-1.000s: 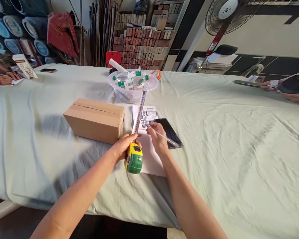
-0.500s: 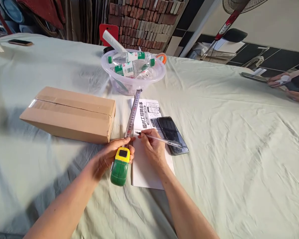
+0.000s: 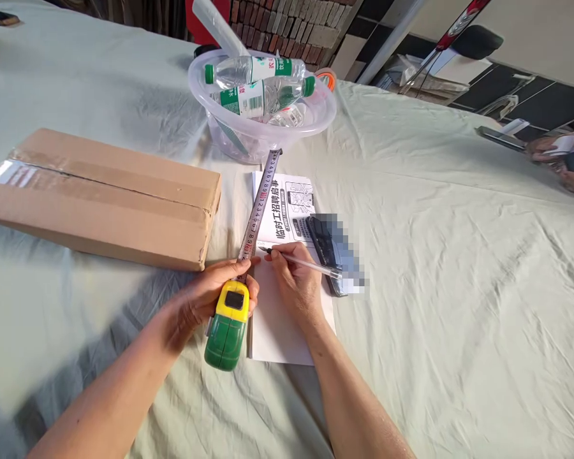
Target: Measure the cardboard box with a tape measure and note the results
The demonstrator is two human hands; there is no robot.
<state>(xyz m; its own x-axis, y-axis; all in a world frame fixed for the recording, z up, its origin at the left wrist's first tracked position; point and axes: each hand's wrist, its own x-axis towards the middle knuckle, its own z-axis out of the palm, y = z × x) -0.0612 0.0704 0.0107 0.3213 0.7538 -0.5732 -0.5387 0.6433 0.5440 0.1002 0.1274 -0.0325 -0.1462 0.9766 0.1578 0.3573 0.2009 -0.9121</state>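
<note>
My left hand (image 3: 222, 287) is closed around the extended blade of a green and yellow tape measure (image 3: 227, 328), just above its case. The metal blade slants up and away over the left edge of a paper pad (image 3: 287, 325). Between the fingers of my right hand (image 3: 296, 280) is a clear pen (image 3: 310, 263), its dark tip at the upper part of the pad's blank area, near small faint marks. Printed Chinese text and a drawing fill the pad's far part. A dark phone (image 3: 326, 248), partly pixelated, lies to the right, touching or overlapping the pad's edge.
A taped cardboard box (image 3: 110, 197) sits at the left. Beyond the pad stands a translucent plastic basin (image 3: 263, 137) holding several bottles and a white roll. Another phone (image 3: 0, 15) lies far left. At the right edge, another person's hands (image 3: 567, 159) hold something.
The view has shifted, so the box and basin appear larger and closer. Small faint marks now show by the pen tip. Both hands keep their holds.
</note>
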